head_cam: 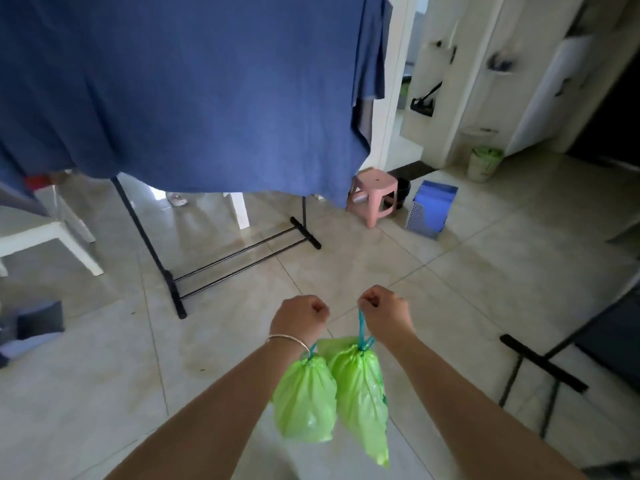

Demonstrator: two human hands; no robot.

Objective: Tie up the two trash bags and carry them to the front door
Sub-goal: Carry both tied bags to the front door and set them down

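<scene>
- Two green trash bags hang side by side, touching, above the tiled floor [467,289]: the left bag [304,400] and the longer right bag [360,396], both cinched at the neck by teal drawstrings.
- The left hand [298,317], a bangle [287,339] on its wrist, has its grip curled round one drawstring.
- The right hand [384,308] pinches the other drawstring [362,327].
- Ahead, a blue sheet [187,88] drapes over a black rack [166,268]; a pink stool [374,195] stands near it.
</scene>
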